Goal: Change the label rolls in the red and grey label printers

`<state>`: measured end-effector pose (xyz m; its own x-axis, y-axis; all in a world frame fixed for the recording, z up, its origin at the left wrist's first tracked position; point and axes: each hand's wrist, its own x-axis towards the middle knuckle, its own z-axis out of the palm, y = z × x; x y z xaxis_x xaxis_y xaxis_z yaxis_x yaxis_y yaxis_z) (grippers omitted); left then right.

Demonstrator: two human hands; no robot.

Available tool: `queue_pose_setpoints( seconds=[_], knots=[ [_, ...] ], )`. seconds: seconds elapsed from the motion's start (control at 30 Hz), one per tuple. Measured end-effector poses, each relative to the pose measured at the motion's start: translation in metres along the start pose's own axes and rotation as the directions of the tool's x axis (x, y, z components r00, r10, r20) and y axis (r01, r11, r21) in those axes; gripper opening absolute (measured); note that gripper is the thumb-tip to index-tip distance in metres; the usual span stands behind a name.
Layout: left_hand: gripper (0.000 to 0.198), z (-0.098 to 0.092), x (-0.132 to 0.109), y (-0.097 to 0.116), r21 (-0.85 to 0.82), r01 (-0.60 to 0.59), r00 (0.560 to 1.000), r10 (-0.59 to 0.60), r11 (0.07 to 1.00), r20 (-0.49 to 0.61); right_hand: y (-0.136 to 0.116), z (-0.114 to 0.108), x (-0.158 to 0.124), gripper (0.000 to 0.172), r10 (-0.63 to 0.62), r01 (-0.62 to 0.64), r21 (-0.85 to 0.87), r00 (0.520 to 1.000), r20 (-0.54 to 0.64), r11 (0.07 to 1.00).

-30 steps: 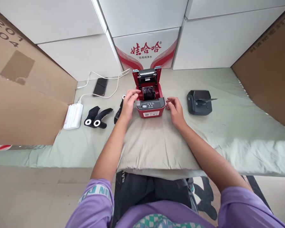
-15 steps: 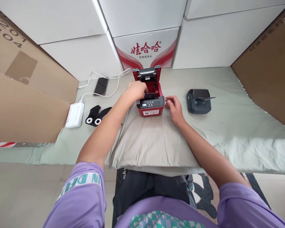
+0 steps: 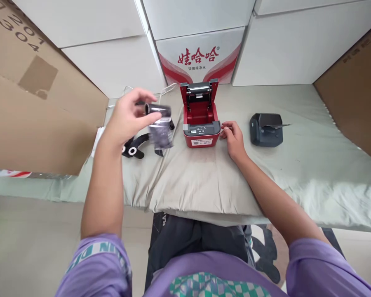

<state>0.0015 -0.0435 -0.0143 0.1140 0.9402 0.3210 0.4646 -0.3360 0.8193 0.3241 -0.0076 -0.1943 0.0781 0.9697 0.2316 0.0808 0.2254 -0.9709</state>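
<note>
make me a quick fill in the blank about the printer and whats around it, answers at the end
1. The black roll is in the person's ____ hand.
2. The lid of the red printer is not shut but ____.
3. From the person's viewpoint, the dark grey device sits to the ____ of the printer.
4. The large characters on the white box behind the printer are coloured ____.

Missing words: left; open; right; red
</note>
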Motion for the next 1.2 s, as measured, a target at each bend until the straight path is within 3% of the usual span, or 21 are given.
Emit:
queue_pose_setpoints(
  seconds=[0.07,0.13,0.23,0.4,0.53,0.63,0.7,0.83,0.93,1.03,1.1,1.2],
  knots=[
    [0.031,-0.017,-0.036,0.001,0.078,0.062,0.998,-0.06,0.995,-0.025,0.0,0.0,0.0,0.024,-0.008,0.008,-0.01,1.0,-0.003,1.0],
    [0.027,-0.028,-0.068,-0.004,0.257,0.144,0.987,-0.157,0.956,0.034,-0.001,0.001,0.0,0.026,-0.015,0.015,-0.023,1.0,-0.01,1.0],
    [0.023,-0.032,-0.104,-0.022,0.518,0.165,0.953,-0.272,0.839,0.137,-0.001,0.002,0.001,0.029,-0.018,0.017,-0.038,1.0,-0.018,0.999],
    [0.029,-0.022,-0.133,-0.059,0.609,0.198,0.921,-0.358,0.768,0.151,-0.001,0.003,0.003,0.032,-0.01,0.009,-0.028,0.999,-0.034,1.0],
    [0.038,-0.018,-0.139,-0.058,0.616,0.242,0.924,-0.373,0.749,0.09,-0.001,0.002,0.004,0.03,-0.006,0.006,-0.015,0.999,-0.039,1.0],
    [0.042,-0.018,-0.125,-0.042,0.605,0.301,0.941,-0.333,0.737,-0.062,0.0,0.002,0.004,0.028,-0.012,0.011,-0.017,0.999,-0.037,1.0],
    [0.036,-0.014,-0.104,-0.034,0.59,0.31,0.947,-0.299,0.746,-0.119,0.0,0.002,0.004,0.029,-0.017,0.016,-0.027,0.999,-0.036,1.0],
    [0.046,0.008,-0.038,-0.044,0.573,0.254,0.954,-0.3,0.779,-0.014,-0.001,0.003,0.004,0.03,-0.009,0.008,-0.028,0.999,-0.036,1.0],
    [0.061,0.03,0.012,-0.068,0.642,0.09,0.956,-0.247,0.761,0.159,-0.001,0.002,0.004,0.03,0.0,0.0,-0.007,0.999,-0.036,1.0],
    [0.053,0.043,0.044,-0.086,0.708,0.022,0.922,-0.288,0.706,0.258,-0.001,0.002,0.004,0.027,0.008,-0.007,0.008,0.999,-0.033,1.0],
    [0.042,0.042,0.052,-0.088,0.692,0.064,0.934,-0.287,0.719,0.212,-0.001,0.002,0.004,0.025,0.012,-0.012,0.012,0.999,-0.034,1.0],
    [0.033,0.031,0.049,-0.079,0.485,0.187,0.969,-0.241,0.854,0.051,-0.001,0.003,0.003,0.025,0.012,-0.011,0.011,0.999,-0.036,1.0]
  ],
)
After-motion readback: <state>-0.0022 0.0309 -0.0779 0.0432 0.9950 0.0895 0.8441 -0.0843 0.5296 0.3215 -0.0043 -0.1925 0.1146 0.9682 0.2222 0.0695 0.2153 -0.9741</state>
